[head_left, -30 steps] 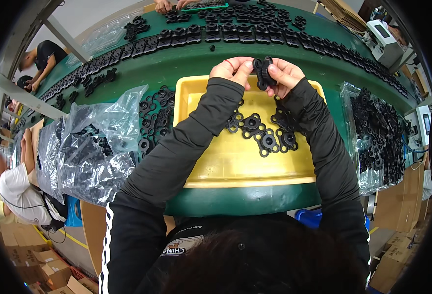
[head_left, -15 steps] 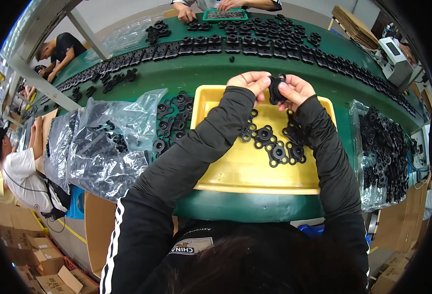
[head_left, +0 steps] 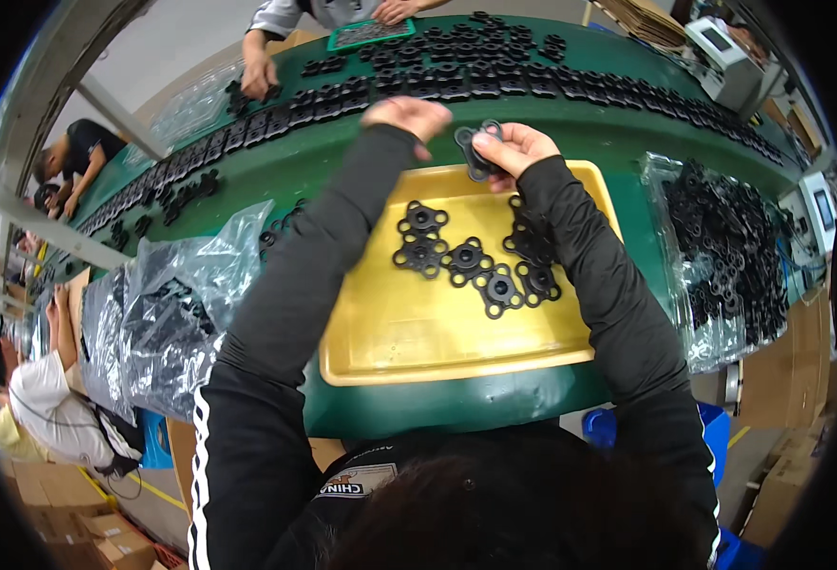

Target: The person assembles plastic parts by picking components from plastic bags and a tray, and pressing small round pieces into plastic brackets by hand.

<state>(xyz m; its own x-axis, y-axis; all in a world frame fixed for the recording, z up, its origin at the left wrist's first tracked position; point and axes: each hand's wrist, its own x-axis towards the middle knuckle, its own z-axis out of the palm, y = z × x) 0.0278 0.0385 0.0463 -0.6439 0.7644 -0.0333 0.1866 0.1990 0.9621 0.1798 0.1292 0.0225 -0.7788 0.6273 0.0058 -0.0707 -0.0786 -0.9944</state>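
My right hand (head_left: 521,154) pinches a black plastic part with round rings (head_left: 474,152) above the far rim of the yellow tray (head_left: 399,356). Smeared by motion, my left hand (head_left: 407,116) is over the green table beyond the tray's far left, close to the row of black parts; whether its fingers hold anything does not show. Inside the tray lie several black four-ringed parts (head_left: 466,256), grouped in its far half. Some of them are hidden by my right forearm.
A long row of black parts (head_left: 418,85) runs along the green table (head_left: 418,404). Clear plastic bags (head_left: 171,313) stand left, and a bag of black parts (head_left: 722,256) right. Across the table, a co-worker's hand (head_left: 259,76) touches black parts near a green tray (head_left: 371,35).
My hands have come apart. The left has moved left, while the right keeps the black part and has shifted slightly left. The co-worker's hand has moved left to other parts.
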